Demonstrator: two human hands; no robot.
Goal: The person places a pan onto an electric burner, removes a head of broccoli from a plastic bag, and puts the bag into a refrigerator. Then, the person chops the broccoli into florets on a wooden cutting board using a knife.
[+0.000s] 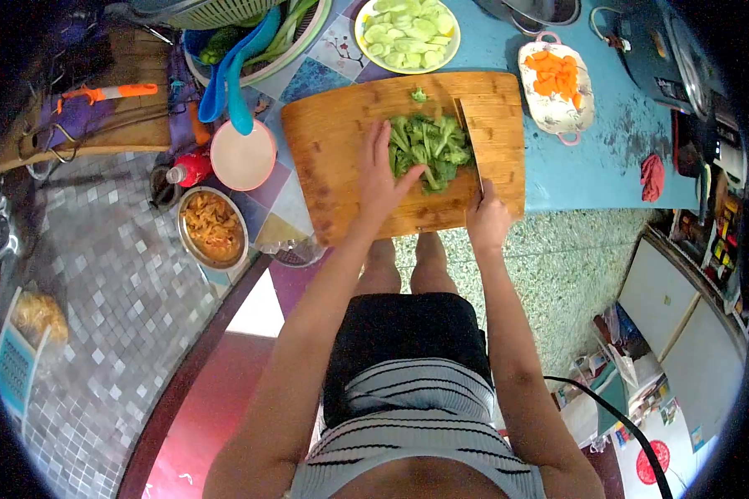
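Note:
Chopped broccoli (429, 150) lies in a heap on the wooden cutting board (329, 141), with one small piece apart from it near the board's top edge. My left hand (380, 176) rests against the heap's left side, fingers and thumb spread around it. In my right hand (488, 218) is the handle of a knife (469, 141). Its blade stands nearly edge-on along the heap's right side, pointing away from me.
Beyond the board is a plate of sliced cucumber (408, 35); carrot pieces fill a pink-handled dish (587, 108) at the right. At the left are an empty bowl (243, 155), a red bottle (193, 170), a metal bowl of food (214, 226) and blue utensils (239, 91).

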